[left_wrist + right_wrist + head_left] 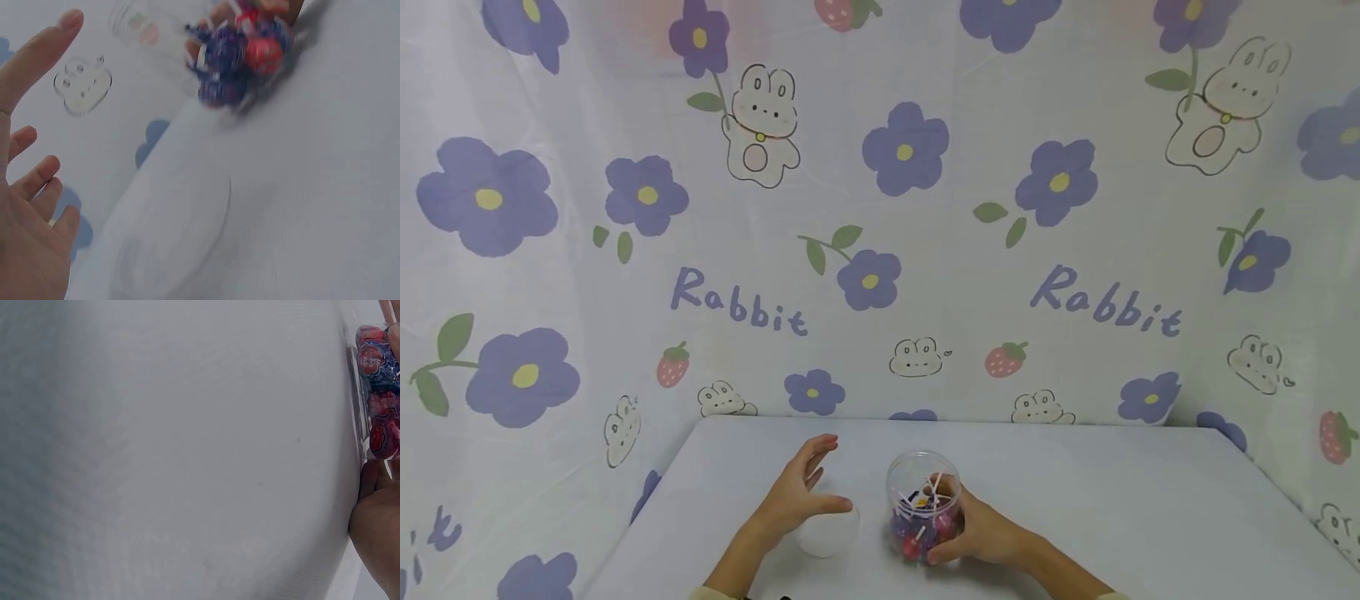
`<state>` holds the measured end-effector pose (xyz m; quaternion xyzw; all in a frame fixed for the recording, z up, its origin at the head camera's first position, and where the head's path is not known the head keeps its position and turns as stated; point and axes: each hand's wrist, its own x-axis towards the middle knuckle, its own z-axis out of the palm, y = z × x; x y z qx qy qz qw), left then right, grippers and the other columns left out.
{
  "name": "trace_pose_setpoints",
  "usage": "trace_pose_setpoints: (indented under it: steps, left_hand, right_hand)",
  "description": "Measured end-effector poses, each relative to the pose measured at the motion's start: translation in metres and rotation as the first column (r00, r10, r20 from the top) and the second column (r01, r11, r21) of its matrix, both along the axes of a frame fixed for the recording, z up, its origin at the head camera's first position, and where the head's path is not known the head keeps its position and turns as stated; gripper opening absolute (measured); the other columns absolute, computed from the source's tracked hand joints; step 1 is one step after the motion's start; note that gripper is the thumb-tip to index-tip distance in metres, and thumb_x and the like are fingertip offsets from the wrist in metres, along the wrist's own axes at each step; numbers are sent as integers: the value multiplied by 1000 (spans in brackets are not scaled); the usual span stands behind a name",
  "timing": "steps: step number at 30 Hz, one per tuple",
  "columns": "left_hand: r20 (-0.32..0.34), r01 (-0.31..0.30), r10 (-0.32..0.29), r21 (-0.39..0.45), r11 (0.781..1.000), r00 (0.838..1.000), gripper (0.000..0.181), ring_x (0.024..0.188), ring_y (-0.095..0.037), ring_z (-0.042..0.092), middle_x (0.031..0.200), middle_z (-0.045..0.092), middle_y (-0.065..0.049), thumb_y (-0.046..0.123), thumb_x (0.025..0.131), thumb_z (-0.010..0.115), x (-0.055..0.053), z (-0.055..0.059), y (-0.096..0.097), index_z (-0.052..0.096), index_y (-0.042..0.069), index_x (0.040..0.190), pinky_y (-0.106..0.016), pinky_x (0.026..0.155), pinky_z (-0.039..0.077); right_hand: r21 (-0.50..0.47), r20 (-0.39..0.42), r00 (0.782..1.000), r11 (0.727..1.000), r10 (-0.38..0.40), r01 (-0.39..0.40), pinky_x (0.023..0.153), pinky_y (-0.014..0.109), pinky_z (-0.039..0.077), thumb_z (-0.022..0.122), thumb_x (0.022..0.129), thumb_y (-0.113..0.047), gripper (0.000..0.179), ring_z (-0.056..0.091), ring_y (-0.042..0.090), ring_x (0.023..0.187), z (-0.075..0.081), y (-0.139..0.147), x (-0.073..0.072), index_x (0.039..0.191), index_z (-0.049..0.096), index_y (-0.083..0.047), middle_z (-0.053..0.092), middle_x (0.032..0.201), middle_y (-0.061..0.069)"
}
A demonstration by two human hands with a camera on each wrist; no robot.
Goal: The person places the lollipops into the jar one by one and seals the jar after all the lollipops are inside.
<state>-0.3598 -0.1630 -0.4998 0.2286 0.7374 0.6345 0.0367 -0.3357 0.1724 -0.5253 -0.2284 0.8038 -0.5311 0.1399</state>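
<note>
My right hand (985,529) grips a clear round jar (892,493) from its right side, thumb in front and fingers behind. Inside are several lollipops (917,529) in dark blue and red wrappers, white sticks pointing up; no lid covers the jar's mouth. In the right wrist view, wrapped lollipops (381,375) show through the plastic at the right edge. A clear round lid (827,537) lies flat on the table to the jar's left. Just above it hovers my left hand (790,496), holding nothing, thumb and fingers spread apart in the left wrist view.
The white table (1180,517) stretches out to both sides of the jar. Behind it hangs a white curtain (955,250) printed with purple flowers, strawberries and rabbits, which also runs along the left and right sides.
</note>
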Motion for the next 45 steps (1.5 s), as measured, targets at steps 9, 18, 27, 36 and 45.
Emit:
trace_pose_setpoints:
  steps: [9,18,27,36,45]
  left_hand:
    - [-51,-136,126,-330,934,991,110,148,-43,30,151,48,-18,27,66,99,12,-33,-51,39,3,155,-61,120,20]
    - [-227,-154,23,-583,798,974,113,132,-45,46,142,48,-16,56,60,97,6,-48,-50,51,1,148,-66,111,35]
    - [-243,-174,40,-561,810,969,100,131,-45,48,141,54,-16,52,62,96,5,-48,-45,57,4,142,-69,111,30]
    - [-196,-115,28,-448,887,980,101,141,-41,41,146,53,-13,43,68,95,9,-33,-30,49,3,149,-65,116,26]
    - [-142,-60,20,-285,957,990,97,144,-39,38,147,51,-16,27,73,96,12,-12,-10,45,6,152,-62,116,30]
  right_hand:
    - [-8,5,1000,1000,7,-7,117,71,7,94,75,-16,103,33,42,144,1,-2,2,154,30,-4,48,148,14]
    - [-6,14,1000,1000,-21,21,117,71,6,95,74,-16,103,30,44,146,1,-1,2,155,32,-6,45,152,17]
    - [-31,22,999,999,-25,26,117,70,7,95,74,-14,102,32,43,145,-2,0,1,155,33,-6,47,151,17]
    - [2,12,999,999,-38,38,116,72,7,96,74,-18,102,31,44,146,-3,-2,1,155,34,-8,44,154,18]
    - [-8,10,999,999,-38,38,117,71,10,95,74,-16,102,35,42,144,-5,-2,0,154,34,-7,46,152,17]
